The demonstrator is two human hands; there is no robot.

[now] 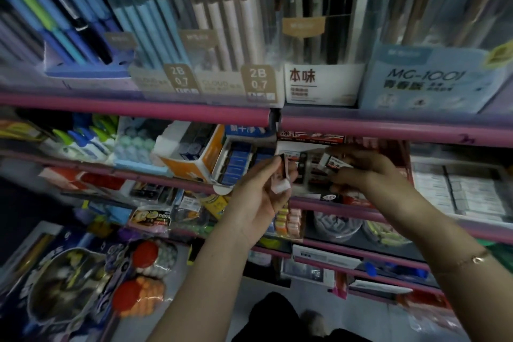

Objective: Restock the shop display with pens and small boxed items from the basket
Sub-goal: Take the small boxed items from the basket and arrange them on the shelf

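A stationery shop's tiered display fills my view, pink-edged shelves (pixel 133 108) stacked close, the upper tier packed with pens and pencils standing in labelled cartons, the lower tiers crowded with small packs. The picture is smeared by motion, so I read fine detail with caution.

My left hand (pixel 258 194) is raised in front of the middle shelf, its fingers curled round a small stack of boxed items (pixel 283 175), white with dark ends, held upright against the palm. My right hand (pixel 366 172) reaches into the red display box (pixel 305 172) on that shelf and pinches one small white boxed item (pixel 333 162) between thumb and fingertips, just over the rows already lying there. The basket is not in view.

I judge the step in hand to be seating that single piece into the red box. To do it well I would turn it to match the label side of its neighbours, lower it into an open slot rather than on top of a row, and press it flush before letting go. The left hand should stay close beside the box, so the next piece passes across quickly, and grip firmly enough that the stack does not fan out.
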